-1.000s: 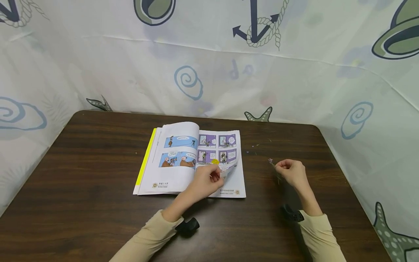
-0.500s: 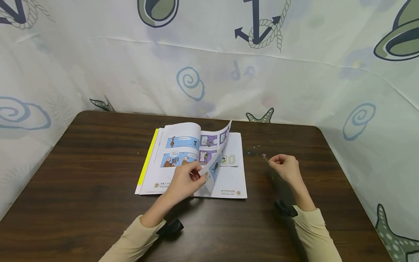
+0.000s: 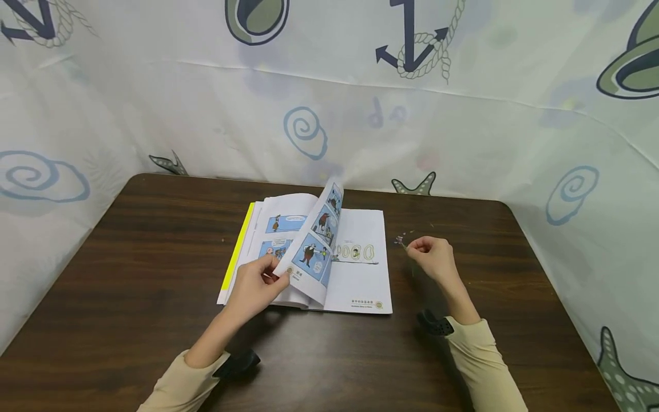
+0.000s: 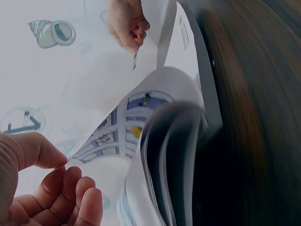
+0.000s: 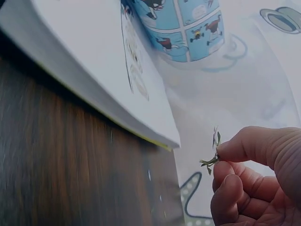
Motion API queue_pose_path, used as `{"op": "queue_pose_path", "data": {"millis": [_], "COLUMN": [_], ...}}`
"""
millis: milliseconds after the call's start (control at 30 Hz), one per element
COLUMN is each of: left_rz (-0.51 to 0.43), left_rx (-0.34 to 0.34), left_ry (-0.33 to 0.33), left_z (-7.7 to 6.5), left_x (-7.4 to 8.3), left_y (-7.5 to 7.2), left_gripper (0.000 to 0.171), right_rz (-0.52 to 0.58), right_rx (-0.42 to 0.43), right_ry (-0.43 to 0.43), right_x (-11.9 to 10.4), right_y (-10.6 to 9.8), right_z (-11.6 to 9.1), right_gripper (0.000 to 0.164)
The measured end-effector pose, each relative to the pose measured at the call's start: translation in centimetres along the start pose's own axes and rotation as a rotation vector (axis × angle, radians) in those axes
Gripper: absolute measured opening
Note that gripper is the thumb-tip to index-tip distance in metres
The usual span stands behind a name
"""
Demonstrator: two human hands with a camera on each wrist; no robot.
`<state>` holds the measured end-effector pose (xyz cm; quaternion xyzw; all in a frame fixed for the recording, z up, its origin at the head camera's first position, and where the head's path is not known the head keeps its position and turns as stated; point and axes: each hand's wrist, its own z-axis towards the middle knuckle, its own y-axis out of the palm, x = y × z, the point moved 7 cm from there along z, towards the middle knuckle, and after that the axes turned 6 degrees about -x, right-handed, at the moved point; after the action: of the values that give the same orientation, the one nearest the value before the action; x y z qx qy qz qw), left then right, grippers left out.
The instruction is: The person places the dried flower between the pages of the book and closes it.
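An open comic book [image 3: 360,283] lies on the dark wooden table. My left hand [image 3: 256,287] pinches the lower corner of a page [image 3: 311,252], thumb against forefinger. This page stands raised and curved over the book's middle, its blue panels facing right. Under it shows a mostly white page with a row of oval outlines. Right of the book, my right hand [image 3: 433,258] pinches a small flower sprig [image 3: 400,240] between thumb and fingertips. Thin green leaves [image 5: 209,162] of the sprig stick out past the fingertips in the right wrist view.
Tiny loose bits [image 5: 149,175] are scattered on the table [image 3: 128,274] right of the book. A white patterned cloth [image 3: 206,114] hangs behind the table and along its sides. A dark device is strapped on each wrist.
My left hand has moved left with the page corner, lifting the page from the right side and turning it over toward the left. My right hand has shifted left toward the book with the sprig.
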<state>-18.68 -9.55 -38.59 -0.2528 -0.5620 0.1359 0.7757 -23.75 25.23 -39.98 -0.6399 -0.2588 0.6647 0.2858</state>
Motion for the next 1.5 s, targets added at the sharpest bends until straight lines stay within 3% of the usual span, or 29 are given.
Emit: {"op": "queue_pose_path", "data": {"millis": [367, 633, 1000, 1200, 1500], "left_rz": [0.019, -0.004, -0.132, -0.121, -0.117], "left_rx": [-0.003, -0.008, -0.03, -0.044, -0.072], "left_ry": [-0.198, -0.295, -0.445, -0.49, -0.562], "left_z": [-1.7, -2.7, -4.0, -4.5, -5.0], "left_x": [-2.8, -4.5, -6.5, -7.1, -8.0], "left_y": [-2.7, -4.0, -4.7, -4.7, -4.5], "left_gripper": [0.009, 0.012, 0.018, 0.018, 0.02], "right_rz": [0.045, 0.066, 0.062, 0.041, -0.043], "right_rx": [-0.036, -0.044, -0.082, -0.088, -0.109], "right_ry": [-0.012, -0.059, -0.065, -0.051, 0.053], "right_x": [-1.9, -3.5, -4.7, -5.3, -5.7], "right_y": [2.2, 3.9, 6.3, 7.6, 9.3], "right_z": [1.0, 1.6, 2.4, 2.6, 2.5], "right_gripper": [0.007, 0.006, 0.006, 0.006, 0.007]}}
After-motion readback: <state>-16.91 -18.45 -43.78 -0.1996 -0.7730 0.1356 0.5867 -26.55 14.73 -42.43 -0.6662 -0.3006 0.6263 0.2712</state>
